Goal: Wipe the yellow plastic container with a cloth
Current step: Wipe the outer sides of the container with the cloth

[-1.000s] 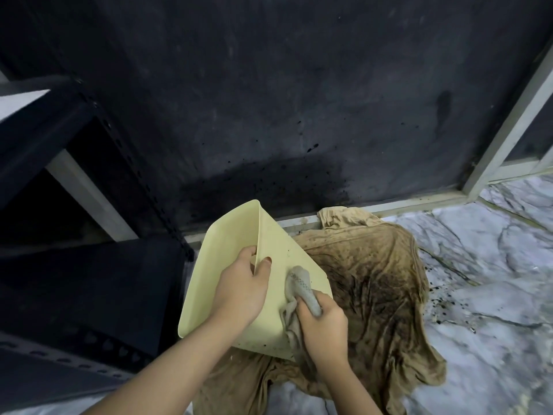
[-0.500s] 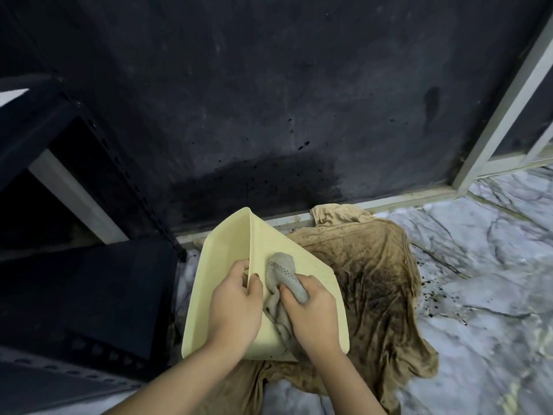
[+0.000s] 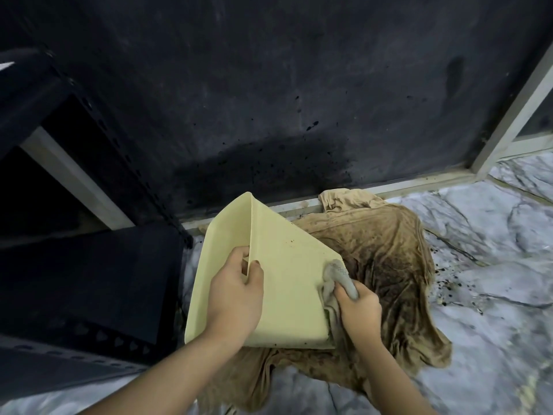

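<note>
You're holding the yellow plastic container [image 3: 287, 283] tilted on edge, low centre of view, its near bottom edge sitting on the brown stained rag [image 3: 386, 265] spread over the marble floor [image 3: 493, 265]. The flat outer face is facing up toward you; the open side is facing left, toward the black shelf unit [image 3: 89, 277].

Your left hand [image 3: 235, 298] is gripping the container's wall: fingers curling over the rim into the inside, thumb pressing on the outer face. That grip is pinching the wall.

Your right hand [image 3: 357, 310] is clenching the grey cloth [image 3: 339, 275], fingers curled tight round it. The bunched end of the cloth is sticking out past the fingers and touching the container's right edge, near its right-hand corner. More cloth is hanging down along that edge beside the wrist.

A few dark specks are showing on the yellow face, toward the far side and along the near bottom edge.

The rag is lying bunched up against the pale sill [image 3: 389, 190] at the foot of the dark wall [image 3: 299, 85]. Dark splatter is sitting on the floor just right of the rag, and on the wall above it.
</note>
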